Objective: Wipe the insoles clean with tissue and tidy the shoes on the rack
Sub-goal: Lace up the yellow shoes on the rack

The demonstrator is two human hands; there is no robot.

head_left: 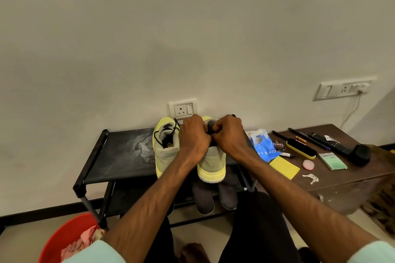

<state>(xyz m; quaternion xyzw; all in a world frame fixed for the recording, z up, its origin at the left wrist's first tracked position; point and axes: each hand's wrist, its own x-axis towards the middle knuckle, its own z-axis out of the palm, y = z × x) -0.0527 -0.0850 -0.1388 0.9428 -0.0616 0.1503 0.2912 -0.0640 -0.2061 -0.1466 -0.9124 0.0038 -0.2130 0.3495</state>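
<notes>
- Two yellow-and-grey shoes are seen side by side on the top shelf of the black rack [119, 151], heels toward the person and toes toward the wall, so each long axis runs front to back.
- The left shoe [165, 151] stands untouched, its black lace loose over the open collar.
- The right shoe [211, 164] overhangs the rack's front edge; its pale yellow sole is shown.
- The left hand [195, 136] and right hand [228, 134] are closed together over the right shoe's collar, fingers pinched on something dark there; what is pinched cannot be told.
- Two dark insoles [204, 198] are propped on the rack's lower shelf, below the right shoe.
- A red tub [64, 237] sits below the rack's left corner.
</notes>
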